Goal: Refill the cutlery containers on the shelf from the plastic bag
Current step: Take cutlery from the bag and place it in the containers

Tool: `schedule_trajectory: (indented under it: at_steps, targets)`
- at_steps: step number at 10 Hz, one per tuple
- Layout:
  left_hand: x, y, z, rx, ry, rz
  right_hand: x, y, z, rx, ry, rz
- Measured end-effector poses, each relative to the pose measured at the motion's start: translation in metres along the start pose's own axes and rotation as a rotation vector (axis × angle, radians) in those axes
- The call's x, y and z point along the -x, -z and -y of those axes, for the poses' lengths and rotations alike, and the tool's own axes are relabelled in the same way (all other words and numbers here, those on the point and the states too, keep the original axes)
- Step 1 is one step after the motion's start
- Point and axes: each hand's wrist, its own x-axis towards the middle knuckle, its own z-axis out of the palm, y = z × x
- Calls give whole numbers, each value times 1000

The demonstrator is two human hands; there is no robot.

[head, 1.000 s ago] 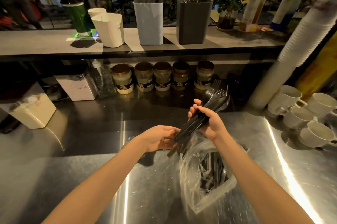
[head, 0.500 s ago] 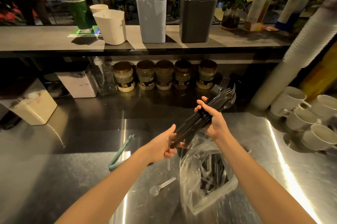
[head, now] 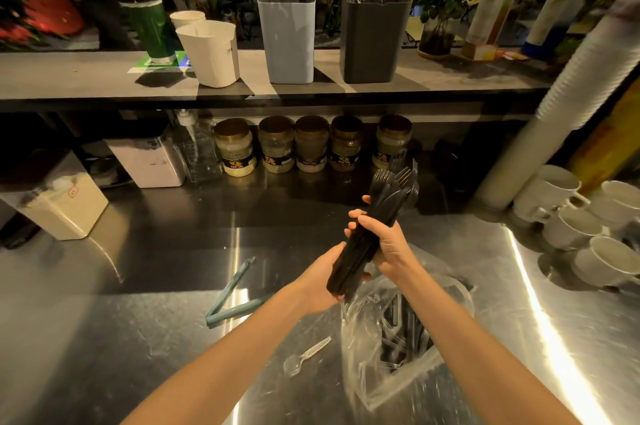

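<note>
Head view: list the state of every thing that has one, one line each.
black forks, bundled, gripped in both hands.
left hand, grips the bundle's handle end.
right hand, grips the bundle's middle.
plastic bag, open, cutlery inside.
grey container, upright on shelf, forks inside.
white container, upright, pale cutlery inside.
bag clip, open, on counter.
clear spoon, loose on counter.

counter (head: pixel 138 338): scratched glossy steel | bag (head: pixel 377 386): clear crinkled plastic | forks (head: pixel 367 244): black plastic
</note>
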Motion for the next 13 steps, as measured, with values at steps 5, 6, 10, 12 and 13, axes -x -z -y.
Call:
schedule_trajectory:
  at_steps: [5,6,10,12,13]
  targets:
    - [13,5,3,-351,-90,9,-5,10,4,7,-50,161]
    - [7,5,5,-564,-415,-299,-8,12,3,78,-97,171]
    - [-13,3,-20,-363,-340,-455,-1,19,-21,116,-279,206]
    - [-24,57,37,-1150,33,-570,1,34,-32,19,-386,108]
    - [-27,72,59,-1327,18,-441,3,40,-42,26,-433,80]
